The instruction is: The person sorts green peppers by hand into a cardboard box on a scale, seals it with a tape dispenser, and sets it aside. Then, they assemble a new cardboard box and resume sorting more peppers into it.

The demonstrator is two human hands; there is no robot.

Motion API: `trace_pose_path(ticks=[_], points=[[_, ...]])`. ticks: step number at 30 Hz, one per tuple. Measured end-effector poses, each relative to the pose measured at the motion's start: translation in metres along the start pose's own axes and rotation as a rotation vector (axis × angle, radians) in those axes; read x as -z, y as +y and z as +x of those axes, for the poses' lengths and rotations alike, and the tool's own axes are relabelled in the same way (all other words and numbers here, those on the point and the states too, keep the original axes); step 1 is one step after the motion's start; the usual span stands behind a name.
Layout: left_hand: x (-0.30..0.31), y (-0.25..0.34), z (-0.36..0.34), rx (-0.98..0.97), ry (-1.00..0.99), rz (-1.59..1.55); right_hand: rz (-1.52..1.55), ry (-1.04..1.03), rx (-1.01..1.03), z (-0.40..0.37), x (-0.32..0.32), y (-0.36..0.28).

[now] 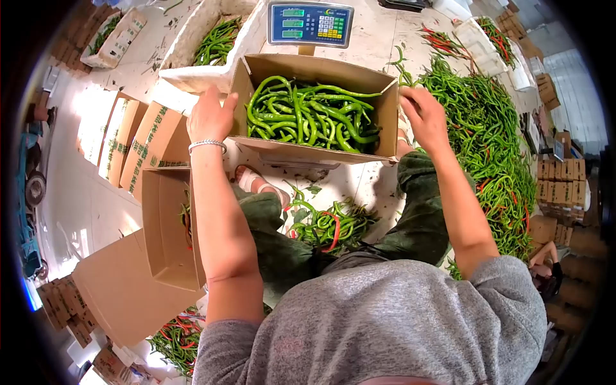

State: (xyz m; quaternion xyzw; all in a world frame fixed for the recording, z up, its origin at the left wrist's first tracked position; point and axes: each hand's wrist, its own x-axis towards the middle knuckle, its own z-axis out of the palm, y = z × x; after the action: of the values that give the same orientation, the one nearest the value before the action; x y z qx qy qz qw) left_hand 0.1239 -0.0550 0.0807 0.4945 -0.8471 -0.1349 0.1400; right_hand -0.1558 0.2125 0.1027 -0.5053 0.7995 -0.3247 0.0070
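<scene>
Left grip (212,119) and right grip (426,119) are flanking the open carton (314,70) at its ends; cannot tell whether either is clamping it. Green peppers (307,115) lying inside, between the grips; scale display (310,24) standing beyond; pepper heap (487,131) spreading right of right grip.

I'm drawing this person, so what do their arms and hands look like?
The left hand and right hand wear no gloves. A thin, silvery bracelet, which looks braided, circles the left wrist; none shows on the right. Both forearms are bare. The left sleeve and right sleeve are short, speckled grey cloth, ending above the elbows.
</scene>
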Motion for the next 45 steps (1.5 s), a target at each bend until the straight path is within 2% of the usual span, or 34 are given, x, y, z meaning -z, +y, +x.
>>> trace_pose_path(ticks=[1,3,6,7,9,12,13,15,17,19,21,23,25,26,27,29,31,33,34,35,36,37,38,39,41,43,45], points=[[-0.001,-0.001,0.002,0.048,-0.109,-0.007,-0.010,0.094,-0.016,-0.017,0.003,0.008],[-0.002,0.002,0.003,0.145,-0.328,-0.013,0.034,0.074,-0.157,-0.042,0.004,0.021],[-0.017,0.002,-0.001,0.063,-0.287,-0.144,0.163,0.005,-0.170,-0.056,-0.020,0.036],[-0.019,0.005,-0.005,0.042,-0.260,-0.131,0.177,-0.050,-0.093,-0.056,-0.029,0.031],[-0.026,0.014,-0.015,-0.038,-0.228,-0.088,-0.008,-0.021,-0.011,-0.054,-0.043,0.017],[-0.035,0.032,-0.024,-0.092,-0.409,0.005,0.043,-0.021,0.003,-0.042,-0.051,0.014],[-0.038,0.040,-0.025,-0.096,-0.501,0.053,0.000,-0.075,0.026,-0.038,-0.052,0.014],[-0.058,0.047,-0.027,-0.115,-0.554,0.126,-0.089,-0.180,0.063,-0.028,-0.052,0.013],[-0.068,0.050,-0.025,-0.140,-0.576,0.205,-0.465,-0.296,0.005,-0.007,-0.049,0.012],[-0.062,0.056,-0.022,-0.124,-0.600,0.193,-0.428,-0.048,0.208,0.015,-0.040,-0.022],[-0.050,0.063,-0.021,-0.101,-0.623,0.204,-0.289,-0.197,0.134,0.035,-0.054,-0.055],[-0.038,0.069,-0.020,-0.081,-0.642,0.238,-0.348,-0.599,-0.129,0.060,-0.083,-0.080],[-0.034,0.064,-0.019,-0.104,-0.614,0.207,-0.299,-0.519,-0.077,0.060,-0.153,-0.050],[-0.034,0.060,-0.017,-0.122,-0.620,0.183,-0.158,-0.807,-0.321,0.075,-0.163,-0.050],[-0.033,0.054,-0.015,-0.137,-0.624,0.158,0.009,-0.877,-0.438,0.080,-0.164,-0.051],[-0.024,0.061,-0.019,-0.129,-0.637,0.187,0.165,-0.788,-0.562,0.084,-0.179,-0.038],[-0.030,0.061,-0.020,-0.146,-0.550,0.199,0.057,-0.488,-0.251,0.079,-0.151,-0.053],[-0.034,0.064,-0.013,-0.153,-0.616,0.240,-0.147,-0.455,-0.139,0.067,-0.136,-0.063],[-0.034,0.066,-0.012,-0.163,-0.649,0.266,-0.187,-0.502,-0.134,0.062,-0.137,-0.052],[-0.036,0.067,-0.013,-0.188,-0.576,0.232,-0.223,-0.543,-0.122,0.062,-0.137,-0.040],[-0.041,0.064,-0.016,-0.199,-0.501,0.195,-0.081,-0.489,-0.163,0.064,-0.128,-0.038],[-0.042,0.062,-0.022,-0.198,-0.431,0.156,-0.003,-0.425,-0.083,0.064,-0.116,-0.039],[-0.044,0.063,-0.017,-0.217,-0.509,0.191,0.088,-0.438,-0.094,0.058,-0.105,-0.041],[-0.045,0.064,-0.017,-0.218,-0.477,0.178,0.177,-0.438,-0.109,0.053,-0.095,-0.042],[-0.041,0.066,-0.018,-0.208,-0.530,0.190,0.126,-0.432,-0.163,0.041,-0.090,-0.032],[-0.045,0.064,-0.014,-0.234,-0.543,0.215,0.425,-0.324,-0.186,0.031,-0.080,-0.026],[-0.042,0.066,-0.016,-0.225,-0.576,0.231,0.307,-0.332,-0.129,0.018,-0.078,-0.022]])
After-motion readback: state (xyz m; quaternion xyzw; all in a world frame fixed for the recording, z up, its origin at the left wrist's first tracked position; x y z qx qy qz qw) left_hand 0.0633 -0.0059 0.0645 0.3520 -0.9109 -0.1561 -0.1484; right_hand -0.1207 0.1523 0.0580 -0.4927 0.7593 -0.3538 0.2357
